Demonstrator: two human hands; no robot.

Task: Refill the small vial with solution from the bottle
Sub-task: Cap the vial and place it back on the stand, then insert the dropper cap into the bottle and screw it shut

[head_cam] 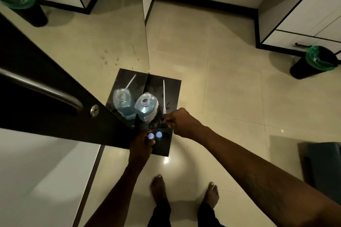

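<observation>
A clear bottle (147, 106) of pale blue solution stands uncapped on a small black board (172, 88) on the floor. Beside it lies a white pump tube (164, 96). Two small vials with light blue tops stand at the board's near end. My left hand (141, 145) grips the left vial (151, 136); the other vial (159, 134) stands free just to its right. My right hand (181, 122) hovers over the board right of the bottle, fingers pinched on something small and dark that I cannot make out.
A mirrored wardrobe door (55, 86) with a metal handle stands at the left and reflects the bottle and tube. A black bin with a green liner (313, 62) stands at the right. My bare feet (184, 191) rest on the tiled floor below the board.
</observation>
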